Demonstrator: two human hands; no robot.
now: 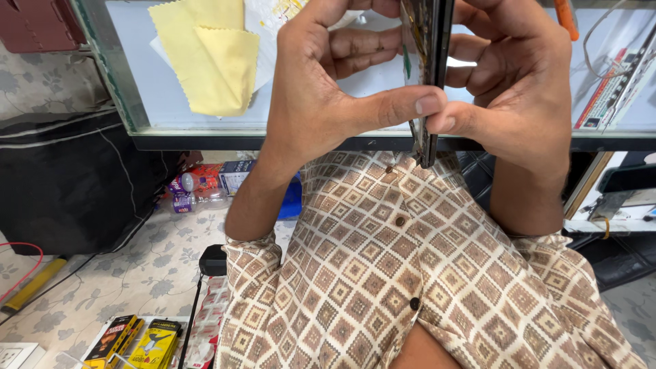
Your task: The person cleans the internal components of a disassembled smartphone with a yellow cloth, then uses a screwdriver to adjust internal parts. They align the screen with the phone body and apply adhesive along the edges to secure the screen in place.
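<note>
A dark, thin smartphone (429, 41) stands on edge between both my hands, held up over the front edge of a glass-topped counter (205, 133). My left hand (328, 82) grips it from the left, thumb pressed at its lower edge. My right hand (512, 82) grips it from the right, thumb tip meeting the left thumb at the phone's side. The phone's top runs out of view. Below my hands is my patterned brown shirt (410, 273).
A folded yellow cloth (212, 58) lies on the counter at left. Tools and cables (615, 82) sit at the counter's right. On the floor are a black bag (68, 184), a plastic bottle (195, 191), a blue box (239, 178), yellow-black packets (137, 342) and a black charger (213, 260).
</note>
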